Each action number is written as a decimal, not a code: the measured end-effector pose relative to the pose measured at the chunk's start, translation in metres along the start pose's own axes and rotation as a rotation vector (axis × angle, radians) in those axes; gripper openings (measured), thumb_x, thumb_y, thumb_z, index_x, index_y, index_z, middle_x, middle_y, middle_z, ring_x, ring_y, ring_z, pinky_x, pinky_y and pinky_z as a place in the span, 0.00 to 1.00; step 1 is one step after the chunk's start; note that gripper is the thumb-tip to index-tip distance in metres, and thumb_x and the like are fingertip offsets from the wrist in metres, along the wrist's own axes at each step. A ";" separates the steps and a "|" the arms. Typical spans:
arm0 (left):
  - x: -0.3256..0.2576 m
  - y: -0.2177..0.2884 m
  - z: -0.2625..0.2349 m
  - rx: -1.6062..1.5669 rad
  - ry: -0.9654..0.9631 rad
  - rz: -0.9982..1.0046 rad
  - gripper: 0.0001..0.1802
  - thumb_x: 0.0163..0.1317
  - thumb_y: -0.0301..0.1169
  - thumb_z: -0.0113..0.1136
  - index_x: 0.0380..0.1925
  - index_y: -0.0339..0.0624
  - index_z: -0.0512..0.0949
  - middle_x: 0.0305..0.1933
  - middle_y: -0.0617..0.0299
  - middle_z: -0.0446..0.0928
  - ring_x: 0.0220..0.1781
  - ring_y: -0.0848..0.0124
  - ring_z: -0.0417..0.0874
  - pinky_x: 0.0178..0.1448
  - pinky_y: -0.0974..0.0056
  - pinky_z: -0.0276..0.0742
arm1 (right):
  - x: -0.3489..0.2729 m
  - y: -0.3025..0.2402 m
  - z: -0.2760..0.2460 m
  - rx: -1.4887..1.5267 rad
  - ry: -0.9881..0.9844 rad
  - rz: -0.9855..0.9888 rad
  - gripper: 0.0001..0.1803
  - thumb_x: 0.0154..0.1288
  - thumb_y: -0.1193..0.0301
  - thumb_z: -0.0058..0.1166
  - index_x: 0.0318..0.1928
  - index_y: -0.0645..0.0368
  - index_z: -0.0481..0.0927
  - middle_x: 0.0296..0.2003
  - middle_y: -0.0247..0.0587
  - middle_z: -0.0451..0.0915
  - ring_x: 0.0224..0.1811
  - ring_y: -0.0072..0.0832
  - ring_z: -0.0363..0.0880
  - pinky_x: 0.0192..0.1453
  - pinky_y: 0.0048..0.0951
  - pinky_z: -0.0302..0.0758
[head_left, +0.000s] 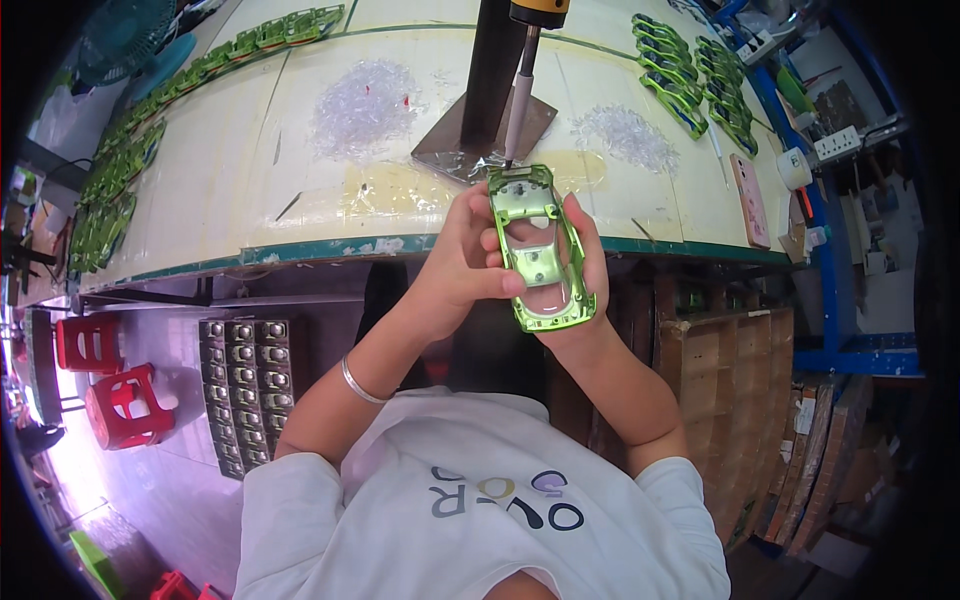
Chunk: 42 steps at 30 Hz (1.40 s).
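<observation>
I hold a shiny green toy car body shell (541, 262) in both hands, just off the table's near edge. My left hand (455, 268) grips its left side, the thumb lying over the shell and the fingers curled beside and behind it. My right hand (591, 262) wraps the right side and supports it from below; most of those fingers are hidden. The shell's far end is right under the narrow tip of an upright tool (519, 105) with a yellow and black upper body. Whether tip and shell touch, I cannot tell.
Behind the shell stands a dark metal post on a base plate (530, 125). Clear plastic pieces lie in a left pile (365, 108) and a right pile (630, 138). Green shells line the left (105, 235) and far right (668, 75). A pink phone (750, 200) lies near the right edge.
</observation>
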<state>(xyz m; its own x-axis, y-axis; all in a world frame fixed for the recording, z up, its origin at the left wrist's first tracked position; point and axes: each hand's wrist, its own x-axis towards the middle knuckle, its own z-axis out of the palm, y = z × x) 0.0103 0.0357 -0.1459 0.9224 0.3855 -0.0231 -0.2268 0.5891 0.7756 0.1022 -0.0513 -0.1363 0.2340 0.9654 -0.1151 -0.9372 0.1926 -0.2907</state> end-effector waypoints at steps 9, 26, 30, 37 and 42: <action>0.006 0.013 0.006 -0.023 -0.026 0.042 0.53 0.31 0.29 0.69 0.57 0.38 0.46 0.46 0.60 0.60 0.47 0.73 0.64 0.51 0.71 0.64 | 0.001 -0.001 0.022 -0.019 0.022 -0.056 0.33 0.64 0.51 0.27 0.53 0.70 0.62 0.42 0.52 0.73 0.33 0.33 0.76 0.41 0.28 0.74; 0.004 0.031 0.020 -0.134 -0.006 -0.017 0.47 0.37 0.37 0.68 0.54 0.35 0.50 0.45 0.58 0.65 0.46 0.71 0.68 0.50 0.69 0.65 | -0.003 0.003 0.044 -0.156 0.189 -0.159 0.31 0.63 0.48 0.29 0.49 0.64 0.67 0.42 0.49 0.74 0.40 0.35 0.75 0.42 0.30 0.72; 0.006 0.030 0.015 -0.092 0.013 -0.049 0.46 0.39 0.37 0.66 0.53 0.32 0.48 0.40 0.56 0.68 0.35 0.74 0.71 0.35 0.71 0.70 | -0.006 0.000 0.043 -0.204 0.212 -0.158 0.30 0.63 0.47 0.29 0.45 0.62 0.71 0.38 0.47 0.75 0.35 0.34 0.75 0.33 0.32 0.72; 0.008 0.034 0.020 -0.061 0.037 -0.030 0.48 0.40 0.36 0.66 0.55 0.29 0.45 0.39 0.54 0.67 0.31 0.75 0.70 0.25 0.73 0.70 | -0.004 -0.002 0.047 -0.218 0.310 -0.155 0.31 0.61 0.45 0.29 0.40 0.60 0.73 0.27 0.41 0.75 0.24 0.28 0.73 0.26 0.28 0.70; 0.003 0.026 0.020 0.066 0.050 0.025 0.52 0.38 0.38 0.68 0.57 0.32 0.45 0.53 0.51 0.62 0.54 0.65 0.66 0.58 0.64 0.60 | 0.004 -0.004 0.030 -0.227 0.239 -0.161 0.31 0.60 0.46 0.29 0.39 0.62 0.73 0.26 0.43 0.75 0.22 0.26 0.72 0.19 0.22 0.67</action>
<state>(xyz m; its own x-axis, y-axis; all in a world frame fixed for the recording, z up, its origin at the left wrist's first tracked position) 0.0136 0.0381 -0.1138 0.8994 0.4359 -0.0334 -0.2271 0.5311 0.8163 0.0988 -0.0433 -0.1075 0.4531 0.8523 -0.2612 -0.8083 0.2693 -0.5235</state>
